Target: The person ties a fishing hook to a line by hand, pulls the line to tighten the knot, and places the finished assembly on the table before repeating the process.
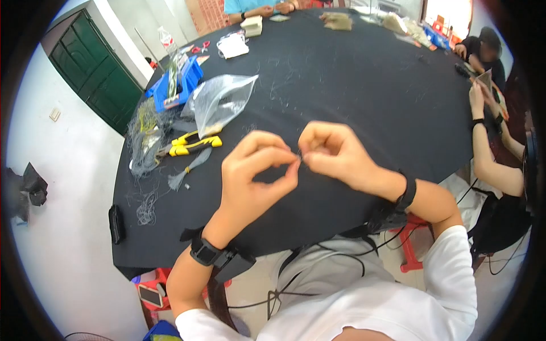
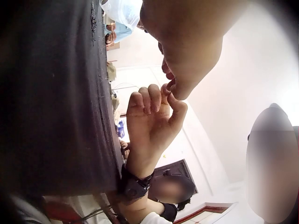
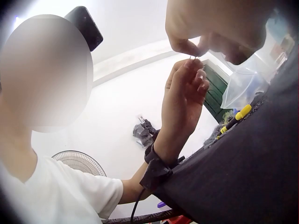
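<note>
In the head view my left hand and right hand meet fingertip to fingertip above the black tabletop. Each pinches, between thumb and index finger, a tiny thin wire-like piece. In the right wrist view, two fine prongs of that wire-like piece show between the fingertips; the rest is hidden and I cannot tell its exact kind. To the left of my left hand lie yellow-handled pliers and a bundle of grey strands.
A clear plastic bag stands beyond the pliers, beside a blue bin. Tangled grey line spreads along the left edge of the black table. Other people sit at the far side and right; a red stool is below.
</note>
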Motion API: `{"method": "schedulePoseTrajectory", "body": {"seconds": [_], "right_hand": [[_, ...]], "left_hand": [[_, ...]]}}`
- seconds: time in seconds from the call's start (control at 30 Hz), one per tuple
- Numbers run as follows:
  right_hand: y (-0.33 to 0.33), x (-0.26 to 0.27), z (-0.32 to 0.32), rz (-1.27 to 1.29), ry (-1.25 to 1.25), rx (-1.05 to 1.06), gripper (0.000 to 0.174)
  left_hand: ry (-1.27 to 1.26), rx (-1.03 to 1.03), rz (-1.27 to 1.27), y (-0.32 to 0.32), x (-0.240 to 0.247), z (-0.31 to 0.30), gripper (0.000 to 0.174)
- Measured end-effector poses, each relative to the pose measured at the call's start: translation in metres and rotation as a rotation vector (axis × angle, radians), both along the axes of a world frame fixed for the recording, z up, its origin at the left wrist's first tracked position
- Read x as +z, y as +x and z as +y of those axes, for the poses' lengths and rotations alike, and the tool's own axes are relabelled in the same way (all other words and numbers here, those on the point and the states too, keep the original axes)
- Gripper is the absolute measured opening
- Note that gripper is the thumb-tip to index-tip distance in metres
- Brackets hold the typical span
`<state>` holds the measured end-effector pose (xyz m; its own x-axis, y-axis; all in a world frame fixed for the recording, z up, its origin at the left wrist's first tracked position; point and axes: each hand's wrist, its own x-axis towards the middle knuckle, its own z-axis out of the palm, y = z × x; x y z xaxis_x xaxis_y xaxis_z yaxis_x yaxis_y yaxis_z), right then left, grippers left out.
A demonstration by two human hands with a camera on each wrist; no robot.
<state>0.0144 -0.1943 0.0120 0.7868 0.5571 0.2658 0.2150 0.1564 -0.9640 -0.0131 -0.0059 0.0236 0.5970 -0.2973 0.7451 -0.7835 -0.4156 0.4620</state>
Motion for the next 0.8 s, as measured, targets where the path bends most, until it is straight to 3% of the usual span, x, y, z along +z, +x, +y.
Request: {"method": "schedulePoseTrajectory", "body": {"seconds": [0.17, 0.43, 0.53, 0.8], "right_hand": [[0.006, 0.004, 0.002, 0.054, -0.015, 0.052, 0.007], [0.011, 0.064, -0.048, -0.02, -0.491, 0.08, 0.012], [0.007, 0.085, -0.068, -0.168, -0.587, 0.06, 0.013], [0.011, 0.139, -0.121, -0.498, -0.918, -0.161, 0.012]], "left_hand": [[-0.103, 0.037, 0.101, 0.003, -0.002, 0.003, 0.013], [-0.365, -0.001, 0.288, 0.007, -0.012, 0.003, 0.007], [-0.429, -0.014, 0.336, 0.007, -0.014, 0.001, 0.007], [-0.185, -0.216, 0.584, 0.002, -0.013, -0.007, 0.006]]}}
